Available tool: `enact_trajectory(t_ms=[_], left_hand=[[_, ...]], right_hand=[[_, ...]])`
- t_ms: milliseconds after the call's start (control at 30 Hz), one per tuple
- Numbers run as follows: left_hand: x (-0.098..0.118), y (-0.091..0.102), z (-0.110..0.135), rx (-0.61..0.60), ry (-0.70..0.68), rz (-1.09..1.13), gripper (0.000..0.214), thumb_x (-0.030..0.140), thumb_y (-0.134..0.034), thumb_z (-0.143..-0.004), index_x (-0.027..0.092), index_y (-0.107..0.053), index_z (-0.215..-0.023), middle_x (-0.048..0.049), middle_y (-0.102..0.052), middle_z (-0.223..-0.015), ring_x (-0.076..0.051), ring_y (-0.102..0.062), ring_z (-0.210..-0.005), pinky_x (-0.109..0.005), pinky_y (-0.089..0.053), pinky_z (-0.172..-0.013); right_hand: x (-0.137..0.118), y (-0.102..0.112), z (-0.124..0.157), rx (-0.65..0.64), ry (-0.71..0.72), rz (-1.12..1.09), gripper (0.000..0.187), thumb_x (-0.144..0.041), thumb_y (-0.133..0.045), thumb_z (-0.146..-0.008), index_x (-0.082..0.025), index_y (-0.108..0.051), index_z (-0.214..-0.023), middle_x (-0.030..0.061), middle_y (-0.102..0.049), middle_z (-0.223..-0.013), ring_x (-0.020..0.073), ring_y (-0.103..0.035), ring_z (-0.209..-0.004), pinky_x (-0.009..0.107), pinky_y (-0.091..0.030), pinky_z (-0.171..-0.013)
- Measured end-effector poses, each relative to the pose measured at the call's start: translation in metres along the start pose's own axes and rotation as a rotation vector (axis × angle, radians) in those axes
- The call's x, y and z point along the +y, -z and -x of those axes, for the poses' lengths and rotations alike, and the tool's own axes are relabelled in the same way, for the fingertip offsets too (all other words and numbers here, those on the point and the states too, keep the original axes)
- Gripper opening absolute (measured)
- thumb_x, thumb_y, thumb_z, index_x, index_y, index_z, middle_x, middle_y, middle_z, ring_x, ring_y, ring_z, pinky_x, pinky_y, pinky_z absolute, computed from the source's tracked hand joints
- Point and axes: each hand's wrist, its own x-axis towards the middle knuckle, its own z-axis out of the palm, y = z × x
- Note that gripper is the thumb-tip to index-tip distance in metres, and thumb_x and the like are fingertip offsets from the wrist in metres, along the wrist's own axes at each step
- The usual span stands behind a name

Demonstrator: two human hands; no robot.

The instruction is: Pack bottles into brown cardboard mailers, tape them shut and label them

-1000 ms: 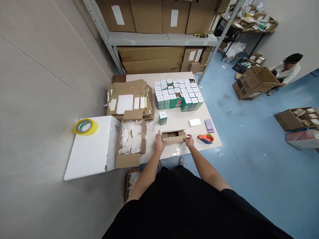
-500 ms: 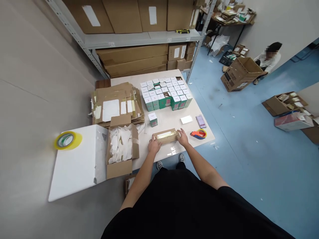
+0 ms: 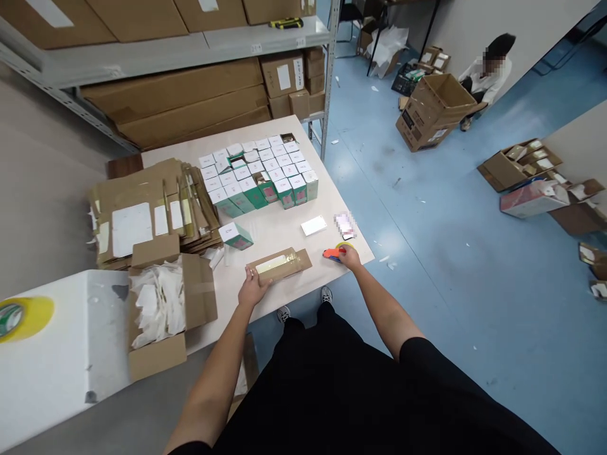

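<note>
A small brown cardboard box (image 3: 279,264) lies flattened-looking on the pale table (image 3: 284,234), a shiny strip of tape along its top. My left hand (image 3: 253,287) rests on its near left end, fingers pressed down on it. My right hand (image 3: 349,256) has gone to the table's right corner and closes over the orange and blue tape dispenser (image 3: 333,253) with its yellow roll. One green and white carton (image 3: 236,234) stands alone just behind the box.
Several green and white cartons (image 3: 258,172) stand packed at the table's back. Flattened cardboard (image 3: 142,205) is stacked on the left, beside an open box of white paper filler (image 3: 159,303). A tape roll (image 3: 21,314) lies on a white board. A person (image 3: 488,66) sits far off.
My right hand left the box's right end and moved right onto the tape dispenser. The left hand stayed on the box. My head swung, shifting the whole scene left.
</note>
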Motion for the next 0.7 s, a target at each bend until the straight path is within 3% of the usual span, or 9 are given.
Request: enact_trajectory(t_ms=[100, 167, 367, 533, 700], left_hand=[[0.008, 0.001, -0.004, -0.022, 0.042, -0.059, 0.102, 0.077, -0.048, -0.092, 0.009, -0.027, -0.166, -0.0226, -0.002, -0.176, -0.040, -0.044, -0.150, -0.045, -0.044, -0.117], [0.011, 0.003, -0.004, -0.034, 0.066, -0.078, 0.101, 0.077, -0.047, -0.092, 0.011, -0.028, -0.166, -0.0216, -0.003, -0.176, -0.041, -0.046, -0.148, -0.046, -0.045, -0.116], [0.026, 0.013, -0.004, -0.124, 0.173, -0.066, 0.096, 0.068, -0.054, -0.093, 0.016, -0.025, -0.168, -0.0178, 0.002, -0.177, -0.042, -0.050, -0.143, -0.051, -0.048, -0.112], [0.036, 0.017, 0.003, -0.122, 0.230, -0.016, 0.101, 0.074, -0.059, -0.088, 0.021, -0.026, -0.168, -0.0155, 0.001, -0.178, -0.044, -0.048, -0.142, -0.053, -0.049, -0.110], [0.040, 0.016, 0.008, -0.104, 0.250, 0.044, 0.099, 0.071, -0.062, -0.087, 0.027, -0.026, -0.168, -0.0117, -0.001, -0.178, -0.043, -0.046, -0.142, -0.052, -0.050, -0.108]], right_hand=[[0.020, 0.000, -0.004, -0.229, 0.079, 0.157, 0.032, -0.019, -0.068, -0.087, -0.018, -0.070, -0.118, 0.0103, -0.075, -0.115, 0.0263, -0.069, -0.106, 0.029, -0.053, -0.086], [0.024, -0.003, -0.007, -0.306, 0.107, 0.224, 0.034, -0.018, -0.073, -0.083, -0.016, -0.070, -0.116, 0.0125, -0.075, -0.115, 0.0289, -0.069, -0.108, 0.031, -0.052, -0.089], [0.017, -0.009, -0.020, -0.330, 0.112, 0.276, 0.037, -0.026, -0.072, -0.088, -0.015, -0.066, -0.123, 0.0186, -0.073, -0.120, 0.0350, -0.068, -0.112, 0.041, -0.051, -0.095], [0.014, 0.000, -0.022, -0.304, 0.064, 0.048, 0.040, -0.038, -0.060, -0.095, -0.017, -0.059, -0.129, 0.0175, -0.071, -0.120, 0.0353, -0.069, -0.107, 0.044, -0.055, -0.089], [-0.028, 0.000, -0.008, -0.210, 0.264, -0.204, 0.052, -0.043, -0.055, -0.096, -0.015, -0.050, -0.140, 0.0194, -0.064, -0.130, 0.0359, -0.063, -0.116, 0.052, -0.053, -0.099]])
